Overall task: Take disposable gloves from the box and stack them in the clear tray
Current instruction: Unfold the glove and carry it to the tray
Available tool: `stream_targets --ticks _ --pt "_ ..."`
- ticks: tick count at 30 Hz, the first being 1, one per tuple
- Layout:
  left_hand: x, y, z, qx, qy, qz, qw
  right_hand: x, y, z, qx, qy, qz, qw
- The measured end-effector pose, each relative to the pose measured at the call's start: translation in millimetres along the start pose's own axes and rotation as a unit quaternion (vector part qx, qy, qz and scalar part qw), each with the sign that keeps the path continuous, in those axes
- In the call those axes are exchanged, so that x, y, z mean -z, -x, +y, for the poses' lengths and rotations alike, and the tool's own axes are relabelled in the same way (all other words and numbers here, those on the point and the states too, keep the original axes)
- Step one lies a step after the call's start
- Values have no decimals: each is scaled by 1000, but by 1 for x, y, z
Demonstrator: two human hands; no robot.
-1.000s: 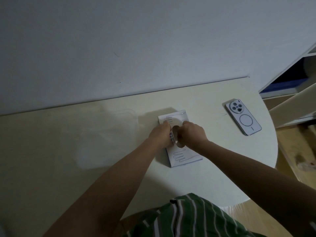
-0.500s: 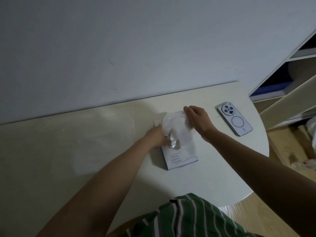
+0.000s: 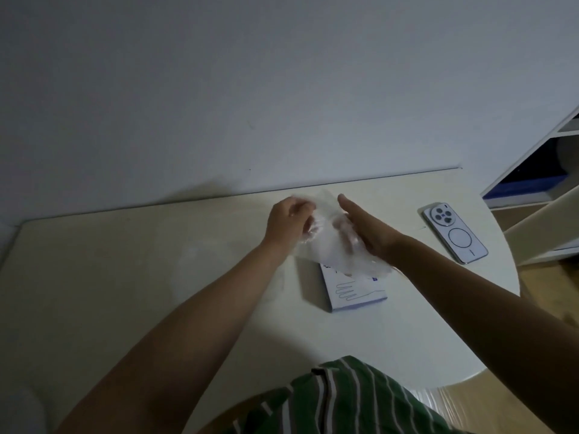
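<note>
Head view: a clear plastic glove (image 3: 326, 245) is held up betw. both hands, just above the far end of the glove box (image 3: 357, 292), which lies flat on the white table (image 3: 125, 277). L hand (image 3: 289, 220): fingers curled, glove edge gripped. R hand (image 3: 366, 227): fingers straight, laid against the film. A phone (image 3: 454, 233) is seen face down, well to the R.

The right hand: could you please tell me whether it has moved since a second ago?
Yes. The right hand has left the top of the glove box and is past its far end, nearer the wall.
</note>
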State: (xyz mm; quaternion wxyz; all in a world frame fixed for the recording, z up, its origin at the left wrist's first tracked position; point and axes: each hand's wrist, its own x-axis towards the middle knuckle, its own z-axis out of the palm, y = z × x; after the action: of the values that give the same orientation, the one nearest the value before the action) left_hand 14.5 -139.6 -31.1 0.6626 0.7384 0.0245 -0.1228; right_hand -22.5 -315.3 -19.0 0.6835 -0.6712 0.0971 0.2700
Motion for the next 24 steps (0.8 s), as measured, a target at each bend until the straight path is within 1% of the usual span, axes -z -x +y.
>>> stream_targets --ticks 1,2,4,6,10,13,14,15,16,17,18,19,20,21,22,24 --pt "6 1 2 -1 -10 25 1000 -5 -1 -2 5 15 -20 1000" --pt "14 1 2 -6 -47 54 997 -10 -3 -4 12 44 -28 999" --pt "35 0 -3 -18 -155 114 981 -21 -8 -5 43 113 -36 992" --pt "61 3 -11 -30 -218 140 965 -32 -16 -3 60 150 -30 986" --pt "110 16 -30 -29 -322 167 931 -57 -32 -4 30 169 36 984" --pt "140 24 -44 -17 -387 202 899 -73 -44 -7 54 182 117 975" --pt "146 26 -47 -13 -409 214 887 -79 -46 -8 80 231 154 957" --pt "152 29 -50 -8 -429 226 874 -87 -48 -9 125 298 200 925" --pt "155 31 -51 -7 -450 233 862 -95 -47 -12 193 343 239 888" --pt "157 33 -53 -5 -469 237 851 -106 -47 -17 271 353 258 858" --pt "157 35 -54 -6 -489 237 840 -116 -45 -23 338 342 250 841" --pt "157 36 -54 -4 -506 234 830 -125 -45 -28 386 336 216 831" --pt "158 36 -54 0 -521 230 822 -137 -47 -31 409 346 168 828" --pt "159 36 -55 6 -531 225 817 -147 -50 -32 402 380 113 825" --pt "159 36 -55 11 -537 219 815 -156 -53 -29 367 432 62 822" --pt "162 35 -56 19 -542 206 814 -169 -64 -16 253 531 -10 809"
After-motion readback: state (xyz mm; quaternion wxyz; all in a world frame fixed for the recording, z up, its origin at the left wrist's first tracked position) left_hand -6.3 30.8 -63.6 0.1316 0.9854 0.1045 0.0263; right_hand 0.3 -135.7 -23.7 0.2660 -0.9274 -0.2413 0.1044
